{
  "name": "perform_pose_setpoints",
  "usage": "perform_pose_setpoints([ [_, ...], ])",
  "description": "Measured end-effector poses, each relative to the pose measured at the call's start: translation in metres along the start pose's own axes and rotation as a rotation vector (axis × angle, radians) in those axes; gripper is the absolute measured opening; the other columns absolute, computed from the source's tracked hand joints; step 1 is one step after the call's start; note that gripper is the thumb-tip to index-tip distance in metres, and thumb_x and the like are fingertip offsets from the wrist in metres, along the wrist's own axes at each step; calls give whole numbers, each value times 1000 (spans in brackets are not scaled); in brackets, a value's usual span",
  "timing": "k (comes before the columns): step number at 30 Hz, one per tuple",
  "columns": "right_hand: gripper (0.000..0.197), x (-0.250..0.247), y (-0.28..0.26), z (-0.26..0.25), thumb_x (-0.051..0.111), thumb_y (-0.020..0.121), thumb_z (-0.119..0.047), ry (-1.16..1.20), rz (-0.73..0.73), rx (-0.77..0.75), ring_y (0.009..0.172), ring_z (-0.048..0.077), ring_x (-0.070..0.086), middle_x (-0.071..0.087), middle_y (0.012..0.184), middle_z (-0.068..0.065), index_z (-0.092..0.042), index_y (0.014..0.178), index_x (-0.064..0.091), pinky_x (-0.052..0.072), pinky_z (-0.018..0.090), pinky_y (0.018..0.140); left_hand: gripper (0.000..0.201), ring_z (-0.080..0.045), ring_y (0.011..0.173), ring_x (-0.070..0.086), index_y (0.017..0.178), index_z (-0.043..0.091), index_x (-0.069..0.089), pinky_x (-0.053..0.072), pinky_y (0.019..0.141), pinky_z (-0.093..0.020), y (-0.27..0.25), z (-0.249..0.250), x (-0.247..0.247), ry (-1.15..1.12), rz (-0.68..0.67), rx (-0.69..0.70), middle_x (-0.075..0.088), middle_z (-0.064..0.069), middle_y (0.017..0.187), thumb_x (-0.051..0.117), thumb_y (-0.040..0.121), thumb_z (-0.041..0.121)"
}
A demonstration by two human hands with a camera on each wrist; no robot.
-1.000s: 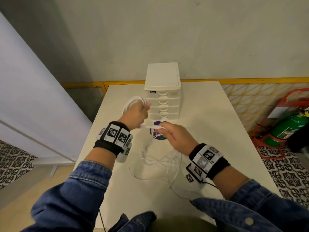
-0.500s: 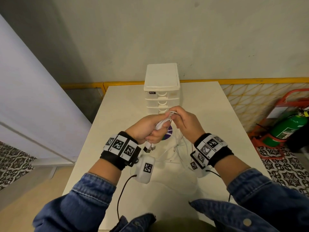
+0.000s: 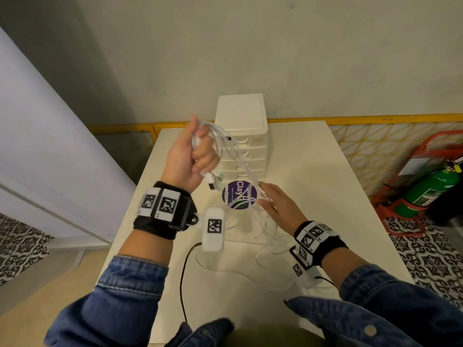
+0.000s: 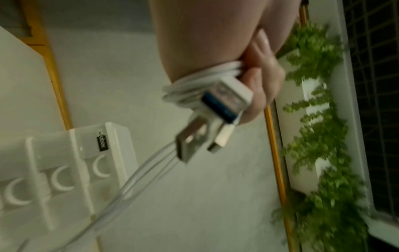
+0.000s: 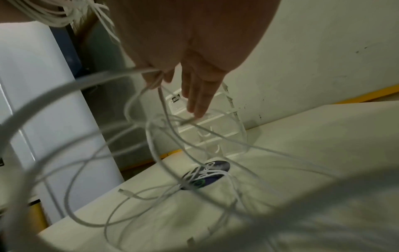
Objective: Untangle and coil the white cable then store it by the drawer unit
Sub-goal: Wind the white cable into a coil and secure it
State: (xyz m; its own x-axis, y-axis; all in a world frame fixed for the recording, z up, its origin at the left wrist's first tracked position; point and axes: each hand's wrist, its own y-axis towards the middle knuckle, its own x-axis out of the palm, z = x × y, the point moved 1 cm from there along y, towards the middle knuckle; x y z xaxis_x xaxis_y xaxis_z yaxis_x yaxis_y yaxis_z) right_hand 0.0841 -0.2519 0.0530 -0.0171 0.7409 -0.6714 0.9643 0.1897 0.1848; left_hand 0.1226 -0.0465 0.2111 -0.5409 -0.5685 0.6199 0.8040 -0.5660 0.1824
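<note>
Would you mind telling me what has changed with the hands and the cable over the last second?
The left hand has lifted up and to the left, still gripping the coiled white cable with its plugs. The right hand has dropped back toward the table, fingers now straight among the loose strands. The drawer unit and round sticker have not moved.

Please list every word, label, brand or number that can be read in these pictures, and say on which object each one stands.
"Clay": white letters on the round purple sticker on the table, partly crossed by the white cable.
Smaller line under "Clay" on that sticker: too small to read.
Small black label on the top of the drawer unit: blurred, not readable.
Label on the green fire extinguisher: too small to read.
Wristband squares: patterns only, no text.
</note>
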Motion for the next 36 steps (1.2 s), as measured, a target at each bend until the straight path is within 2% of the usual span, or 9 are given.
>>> perform_pose_setpoints([
  [7,25,-15,-9,24,43,96,-31,-51,91,252,64,23,64,66,71,3,-16,101,63,54,41,73,51,-10,29,9,61,22,44,16,30,-20,-7,20,-14,56,176,113,26,7,33,17,101,40],
  [12,31,-30,-14,39,39,96,-33,-105,47,357,84,28,67,72,89,10,-18,113,60,52,39,82,53,-9,28,10,60,22,45,16,30,-20,-10,13,-19,53,225,127,18,5,37,17,102,40],
  [15,42,-28,-9,38,42,95,-35,-157,-30,416,119,28,53,57,129,13,-14,132,47,40,38,101,50,-3,24,22,63,21,44,18,30,-15,-7,8,-14,134,183,64,28,11,35,18,102,40],
  [20,71,-35,15,-22,56,90,-24,100,158,81,141,18,23,24,154,8,-12,146,14,21,32,116,44,-3,26,23,68,19,39,16,32,-16,-4,-4,2,291,76,-146,30,11,38,19,102,39],
  [24,92,-40,43,-65,68,80,-20,321,217,-87,141,6,22,21,155,3,-21,146,3,21,21,114,42,-5,27,20,69,18,41,19,32,-13,-4,-24,20,430,-51,-293,29,9,39,24,100,40],
  [26,76,-41,49,-72,61,84,-12,424,193,-134,128,1,37,39,142,1,-21,144,15,30,13,105,41,-6,28,19,71,17,40,19,33,-13,-4,-31,28,463,-87,-317,28,8,40,25,99,41],
  [29,28,-36,47,-76,43,94,-10,510,141,-109,81,18,58,61,92,6,-16,122,48,48,25,75,43,-5,27,18,71,15,38,16,33,-12,-4,-32,30,403,-88,-311,29,9,38,19,101,40],
  [31,19,-27,41,-71,38,97,-15,428,144,-59,58,21,48,51,65,0,-15,109,53,44,34,59,47,-6,26,17,69,16,40,16,32,-14,-4,-26,27,276,-103,-265,30,11,38,16,101,40],
  [36,21,-4,26,-49,40,97,-19,263,172,-47,50,4,41,42,56,-10,-18,77,48,32,26,54,58,-10,28,14,65,16,49,16,31,-18,-5,-6,14,-3,-52,-88,18,6,42,13,99,47],
])
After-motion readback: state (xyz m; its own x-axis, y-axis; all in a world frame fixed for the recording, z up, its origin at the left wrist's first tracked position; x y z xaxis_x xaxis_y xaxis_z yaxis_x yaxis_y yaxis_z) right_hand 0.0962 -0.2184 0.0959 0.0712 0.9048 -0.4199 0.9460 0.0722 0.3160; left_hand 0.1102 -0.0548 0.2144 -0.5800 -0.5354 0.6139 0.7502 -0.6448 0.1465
